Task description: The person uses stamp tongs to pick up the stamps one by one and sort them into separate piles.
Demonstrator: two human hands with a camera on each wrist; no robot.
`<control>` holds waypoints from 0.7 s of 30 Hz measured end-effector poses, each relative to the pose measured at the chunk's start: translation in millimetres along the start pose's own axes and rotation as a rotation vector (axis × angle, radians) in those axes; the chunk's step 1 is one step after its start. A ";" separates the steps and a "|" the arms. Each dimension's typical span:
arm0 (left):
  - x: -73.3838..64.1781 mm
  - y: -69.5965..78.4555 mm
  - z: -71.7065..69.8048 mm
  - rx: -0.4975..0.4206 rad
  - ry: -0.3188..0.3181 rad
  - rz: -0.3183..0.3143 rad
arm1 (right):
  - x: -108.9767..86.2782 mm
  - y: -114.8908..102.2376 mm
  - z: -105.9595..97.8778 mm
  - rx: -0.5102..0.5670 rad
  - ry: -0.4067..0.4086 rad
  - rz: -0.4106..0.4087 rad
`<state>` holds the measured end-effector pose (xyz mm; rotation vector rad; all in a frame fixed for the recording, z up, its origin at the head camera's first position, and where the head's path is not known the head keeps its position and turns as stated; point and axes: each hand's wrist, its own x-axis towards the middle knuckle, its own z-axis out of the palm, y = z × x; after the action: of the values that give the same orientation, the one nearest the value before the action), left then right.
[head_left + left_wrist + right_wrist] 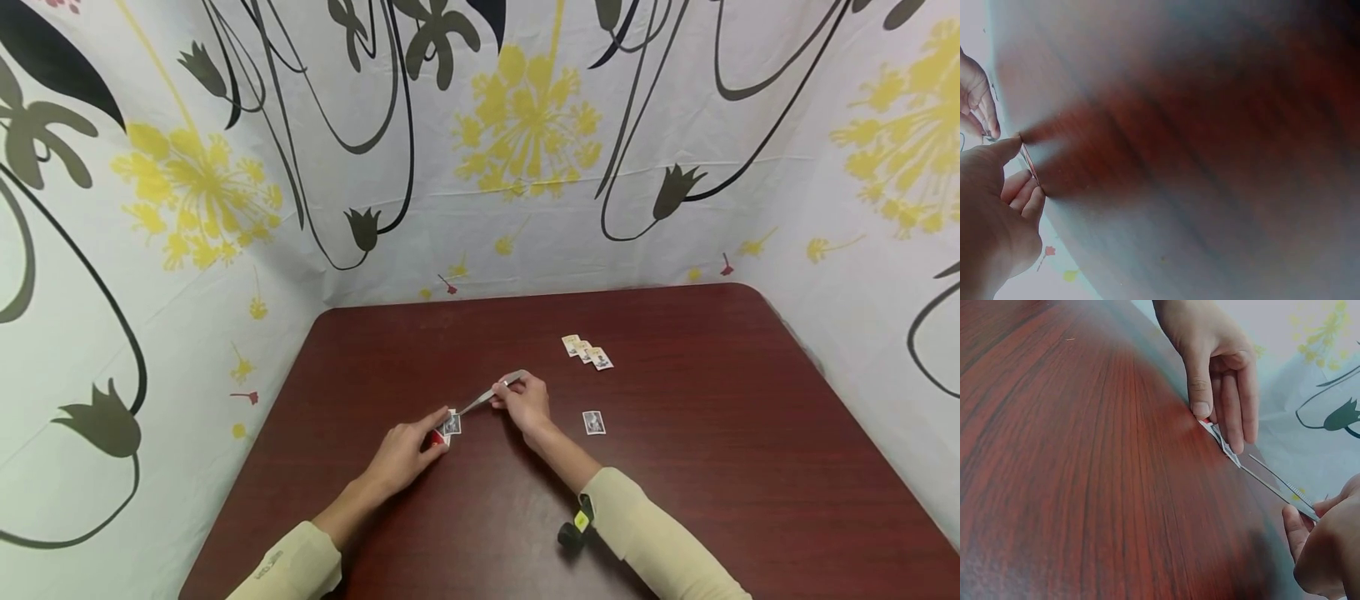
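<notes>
My left hand [405,452] holds a small stack of stamp-like cards [452,425] by its edges, thumb on one side and fingertips on the other. The top card has a dark picture with a white border, and a red patch shows under it beside the thumb. In my right hand [525,404] a pair of metal tweezers [1271,487] is pinched between thumb and fingers. The tweezers' two arms stand apart in the right wrist view. One tip meets the near end of the stack; the other is raised above it. The left wrist view shows the stack [1031,165] edge-on.
A single dark-pictured card [594,422] lies right of my right hand. Farther back, several yellowish cards [587,352] overlap in a slanting row. The dark red table [712,375] meets a flower-printed cloth [465,225] at its back and sides.
</notes>
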<state>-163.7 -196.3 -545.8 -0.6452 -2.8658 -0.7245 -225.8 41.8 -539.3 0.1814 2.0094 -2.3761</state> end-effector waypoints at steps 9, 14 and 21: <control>0.2 0.8 -0.7 -0.012 -0.003 0.003 | -14.6 -7.6 -4.4 -0.031 -0.064 0.031; 0.5 -0.4 -1.1 -0.007 0.000 0.008 | -21.4 -6.7 -3.5 -0.042 -0.090 0.042; 1.0 -1.0 -0.1 0.009 -0.004 0.005 | -25.3 -5.2 -1.5 -0.067 -0.081 0.047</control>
<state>-165.1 -196.8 -545.9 -0.6530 -2.8685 -0.7104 -201.0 42.8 -531.8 0.1270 2.0224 -2.2467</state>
